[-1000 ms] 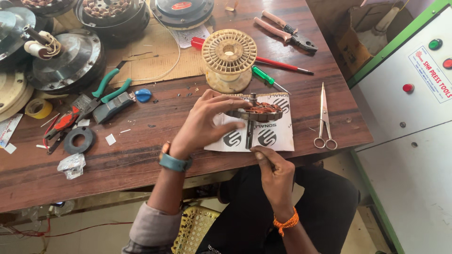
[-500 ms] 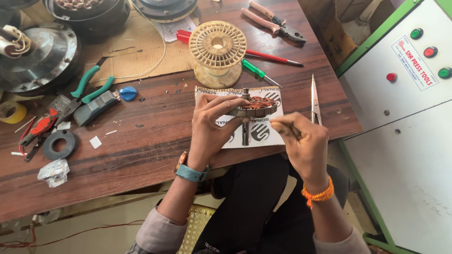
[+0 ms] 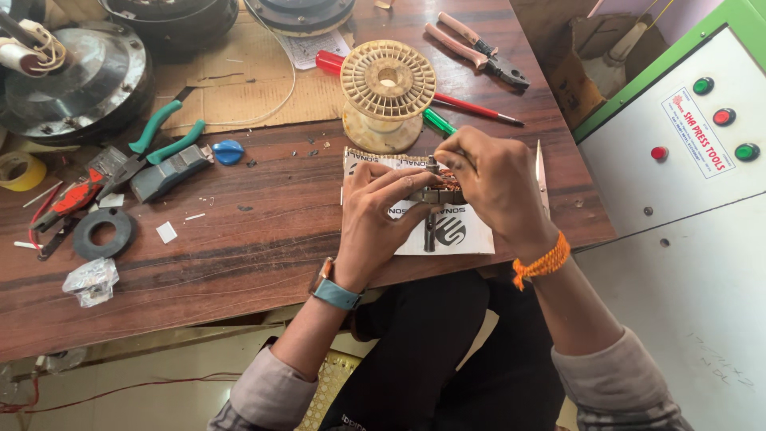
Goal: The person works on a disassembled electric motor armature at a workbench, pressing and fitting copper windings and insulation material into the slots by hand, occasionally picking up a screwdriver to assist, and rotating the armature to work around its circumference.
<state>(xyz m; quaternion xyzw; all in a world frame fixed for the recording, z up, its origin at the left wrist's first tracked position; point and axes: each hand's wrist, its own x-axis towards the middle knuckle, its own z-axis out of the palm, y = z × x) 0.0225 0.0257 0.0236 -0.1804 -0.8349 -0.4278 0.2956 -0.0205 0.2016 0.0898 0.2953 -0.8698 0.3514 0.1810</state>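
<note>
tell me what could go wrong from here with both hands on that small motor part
1. The left hand and right hand pinch the small motor part over thin copper winding; a hard tug might snap or nick it.
2. The scissors lie right beside the right hand, so a sideways move could catch the blades.
3. The part sits near the table edge and could drop.

My fingers (image 3: 391, 187) grip a dull metal rotor (image 3: 437, 194) wound with shiny copper wire, over printed matt paper (image 3: 463, 231). The table (image 3: 239, 255) is dark, grained wood, worn smooth. Upper centre, a ribbed cream plastic spool (image 3: 388, 84).
</note>
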